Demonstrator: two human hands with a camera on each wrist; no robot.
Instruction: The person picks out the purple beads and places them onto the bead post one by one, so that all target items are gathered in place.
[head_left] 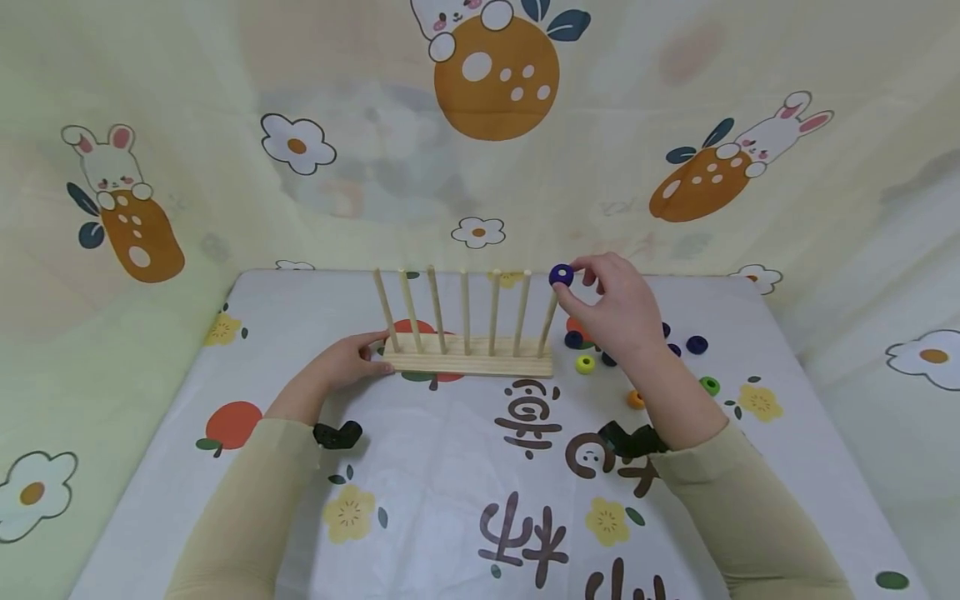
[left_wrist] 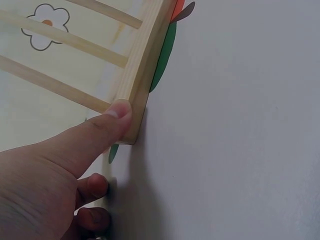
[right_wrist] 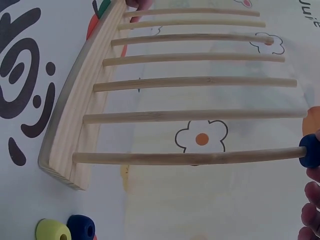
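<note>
A wooden peg stand (head_left: 471, 358) with a row of several upright dowels stands on the table. At its left end, my left hand (head_left: 347, 360) grips the base, the thumb (left_wrist: 120, 109) lying on the front face by the outermost dowel. My right hand (head_left: 617, 307) pinches a dark blue bead (head_left: 561, 275) between thumb and fingers at the top of the rightmost dowel (head_left: 548, 325). In the right wrist view that bead (right_wrist: 311, 151) meets the dowel's tip; how far it is threaded I cannot tell. All the dowels in view are bare along their shafts.
Right of the stand lie loose beads: a yellow-green one (head_left: 585, 364), a dark blue one (head_left: 573, 339), another blue one (head_left: 697, 344), an orange one (head_left: 636, 400) and a green one (head_left: 708, 385). More blue beads are partly hidden behind the right hand. A patterned cloth (head_left: 420, 517) covers the table.
</note>
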